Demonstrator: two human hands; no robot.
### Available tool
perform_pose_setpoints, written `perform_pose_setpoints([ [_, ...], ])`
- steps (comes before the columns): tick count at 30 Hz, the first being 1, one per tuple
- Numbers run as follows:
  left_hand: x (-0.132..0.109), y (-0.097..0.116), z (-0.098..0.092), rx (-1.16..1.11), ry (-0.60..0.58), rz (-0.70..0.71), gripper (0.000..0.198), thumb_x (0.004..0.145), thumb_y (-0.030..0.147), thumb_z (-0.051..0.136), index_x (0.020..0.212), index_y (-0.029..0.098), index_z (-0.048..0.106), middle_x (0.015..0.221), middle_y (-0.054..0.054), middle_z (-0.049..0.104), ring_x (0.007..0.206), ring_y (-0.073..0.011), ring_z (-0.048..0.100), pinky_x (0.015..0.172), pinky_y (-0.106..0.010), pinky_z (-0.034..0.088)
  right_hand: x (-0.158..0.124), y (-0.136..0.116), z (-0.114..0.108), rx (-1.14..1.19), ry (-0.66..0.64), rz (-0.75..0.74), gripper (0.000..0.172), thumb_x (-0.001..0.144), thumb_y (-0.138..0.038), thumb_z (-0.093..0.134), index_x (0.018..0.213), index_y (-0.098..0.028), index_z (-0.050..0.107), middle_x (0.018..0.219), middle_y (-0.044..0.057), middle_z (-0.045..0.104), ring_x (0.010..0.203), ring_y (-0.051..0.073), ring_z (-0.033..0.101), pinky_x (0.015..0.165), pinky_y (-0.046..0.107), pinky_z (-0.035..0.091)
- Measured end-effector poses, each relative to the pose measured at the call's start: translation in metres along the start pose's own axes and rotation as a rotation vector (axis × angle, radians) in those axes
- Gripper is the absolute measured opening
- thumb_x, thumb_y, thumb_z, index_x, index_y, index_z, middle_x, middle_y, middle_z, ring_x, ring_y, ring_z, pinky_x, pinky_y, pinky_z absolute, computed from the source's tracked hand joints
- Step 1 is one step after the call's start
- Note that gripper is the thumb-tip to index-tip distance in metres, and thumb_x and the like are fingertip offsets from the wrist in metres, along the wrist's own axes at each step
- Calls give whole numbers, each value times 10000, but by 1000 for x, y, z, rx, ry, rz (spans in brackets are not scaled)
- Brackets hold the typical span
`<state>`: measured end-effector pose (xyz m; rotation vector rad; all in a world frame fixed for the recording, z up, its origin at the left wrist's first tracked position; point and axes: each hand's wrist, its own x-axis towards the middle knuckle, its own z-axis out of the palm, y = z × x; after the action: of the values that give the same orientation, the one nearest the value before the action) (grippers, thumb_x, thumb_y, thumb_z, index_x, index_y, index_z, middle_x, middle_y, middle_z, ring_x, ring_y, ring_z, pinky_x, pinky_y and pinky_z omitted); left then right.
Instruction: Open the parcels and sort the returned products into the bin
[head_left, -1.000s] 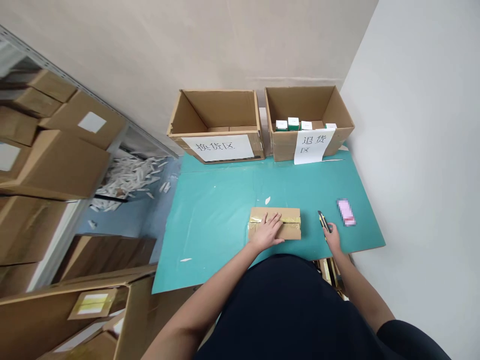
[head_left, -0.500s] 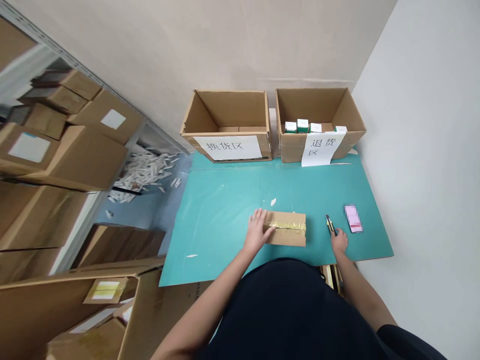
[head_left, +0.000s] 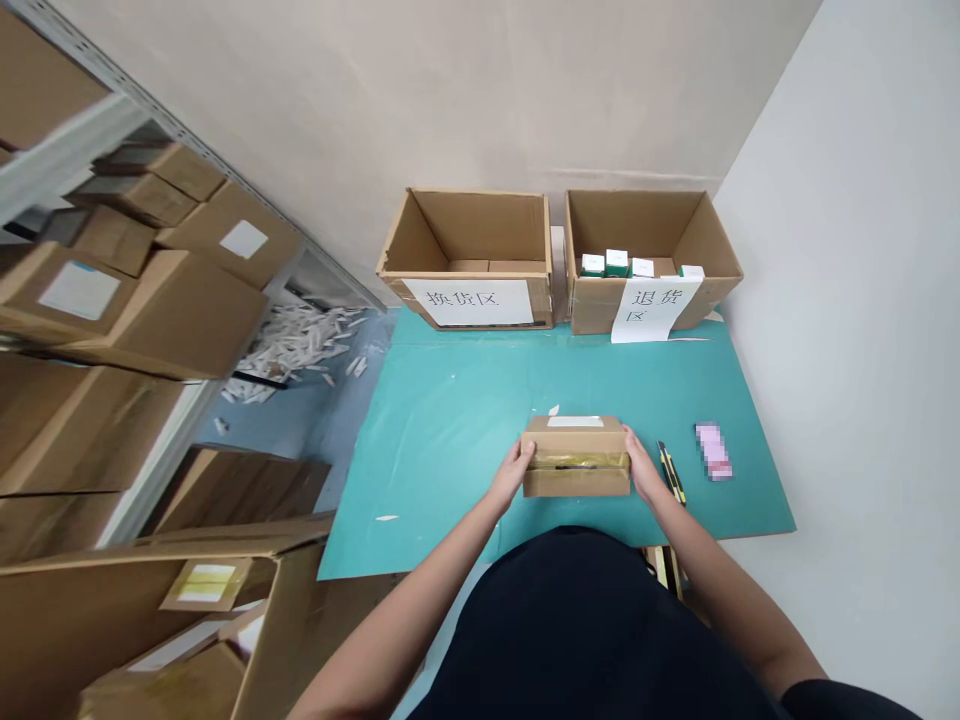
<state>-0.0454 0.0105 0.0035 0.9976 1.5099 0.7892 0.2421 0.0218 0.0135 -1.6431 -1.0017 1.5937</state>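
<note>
Set down since the earlier frame, one box cutter (head_left: 672, 473) lies on the worktop (head_left: 435, 420) just right of one taped carton (head_left: 576, 478), now tipped to show one white label (head_left: 575, 422) on its far side. Left hand (head_left: 512, 472) and right hand (head_left: 639, 464) hold the carton by opposite ends; whether it touches the worktop is unclear. Beyond the carton stand two open boxes (head_left: 484, 225), the right one showing four white-topped packs (head_left: 616, 264); right of the carton, past the cutter, lies one pixelated pink object (head_left: 714, 452).

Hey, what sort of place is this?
Probably a stockroom's returns-handling corner: cartons stacked on shelving, two open boxes with Chinese signs for exchanges and returns, and a taped parcel near a utility knife.
</note>
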Motion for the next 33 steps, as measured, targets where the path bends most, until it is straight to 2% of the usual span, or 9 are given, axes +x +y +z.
perform_pose_setpoints([
  [3,-1,-7,1,28,50,30,646,958,693,368,1416,249,471,1417,-94,613,1254,-247,612,983,-359,529,-1,-12,-4,118,69,-145,606,913,-702,411,1371,-313,487,1378,59,612,1271,240,583,1013,389,523],
  [6,1,-17,1,36,98,-30,665,963,724,275,1398,252,451,1387,-102,620,1210,-236,632,897,-343,558,-1,-11,-1,99,76,-180,548,924,-577,427,1374,-269,479,1433,71,572,1337,246,531,1096,406,454],
  [8,1,-24,1,17,91,-66,666,946,732,323,1385,249,454,1354,-109,639,1189,-249,643,885,-360,564,-2,-3,3,110,66,-182,562,889,-480,470,1406,-260,458,1473,68,545,1392,242,480,1141,407,407],
  [12,-4,-40,-3,-106,22,-101,682,884,647,553,1439,269,433,1368,-135,636,1196,-299,648,944,-440,554,-5,25,4,179,38,-154,739,782,-342,547,1499,-266,384,1573,52,453,1480,223,369,1203,407,330],
  [17,0,-42,-7,-143,-65,-218,737,857,586,626,1504,324,388,1440,-146,583,1240,-317,631,897,-439,570,1,48,1,147,41,-14,798,786,-379,609,1539,-253,377,1594,67,435,1482,255,378,1201,450,338],
  [20,12,-33,-4,-144,-92,-315,725,841,609,654,1466,321,427,1408,-130,613,1234,-317,632,866,-430,575,13,45,1,191,13,38,762,821,-480,638,1518,-257,427,1530,76,524,1415,281,479,1162,471,395],
  [22,19,-28,-1,-177,-95,-344,751,777,617,733,1407,292,486,1363,-124,646,1197,-327,649,881,-448,574,21,40,1,234,-39,25,739,814,-525,675,1479,-264,488,1463,78,595,1347,297,553,1134,478,429],
  [27,32,-30,6,-264,-106,-131,816,672,553,855,1349,221,543,1360,-138,647,1217,-326,629,1045,-466,504,32,35,-5,263,-94,-73,723,782,-539,745,1430,-283,555,1448,69,612,1334,288,566,1139,455,426],
  [33,43,-36,6,-233,-133,-9,941,731,511,814,1506,201,379,1499,-157,528,1350,-327,530,1146,-493,415,41,33,-13,247,-92,-120,796,782,-505,758,1495,-299,471,1507,64,554,1392,282,508,1162,469,398],
])
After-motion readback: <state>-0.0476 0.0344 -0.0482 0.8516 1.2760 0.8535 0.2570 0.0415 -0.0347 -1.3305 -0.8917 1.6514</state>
